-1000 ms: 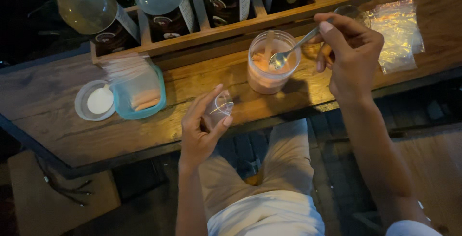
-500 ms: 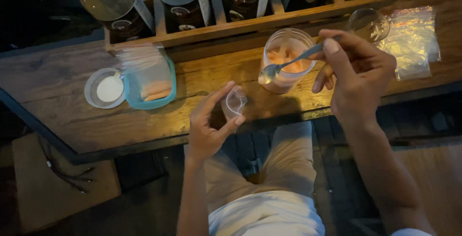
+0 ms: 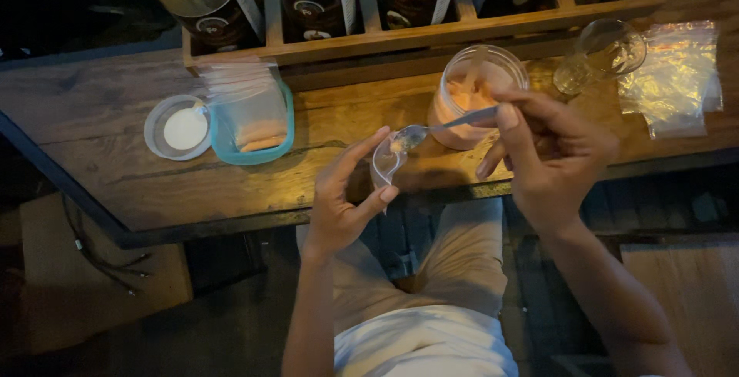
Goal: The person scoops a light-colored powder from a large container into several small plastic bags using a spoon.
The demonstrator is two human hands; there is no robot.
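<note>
- Head view: a small clear bag (image 3: 387, 163) is pinched open by the left hand (image 3: 342, 200) over the desk's near edge; thin, limp and slippery, it is best held at the rim.
- A spoon (image 3: 439, 128), stiff and light, is gripped by its handle in the closed fingers of the right hand (image 3: 554, 158), bowl at the bag's mouth, beside the jar (image 3: 477, 92).

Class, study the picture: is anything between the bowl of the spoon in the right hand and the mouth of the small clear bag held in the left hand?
Nothing visible. The spoon in the right hand has its bowl right at the open bag pinched by the left hand; the jar sits behind.
</note>
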